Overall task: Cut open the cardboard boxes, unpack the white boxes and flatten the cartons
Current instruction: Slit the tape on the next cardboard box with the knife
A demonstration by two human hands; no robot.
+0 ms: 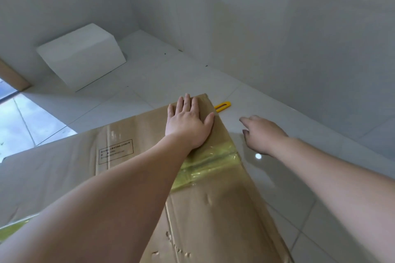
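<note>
Indoors, pale tiled floor (pixel 171 74), left hand (pixel 189 123) flat on flattened carton (pixel 213 198), right hand (pixel 261 134) relaxed, holding nothing

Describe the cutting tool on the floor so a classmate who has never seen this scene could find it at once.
Start at the flattened brown carton lying on the white tiled floor. Follow its far right corner, just beyond the fingertips of the left hand pressed flat on it. There the utility knife pokes out: the only bright yellow object, small, slim and slotted.

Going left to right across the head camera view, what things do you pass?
White box → flattened carton with the left hand pressed on it → yellow knife → right hand.
</note>
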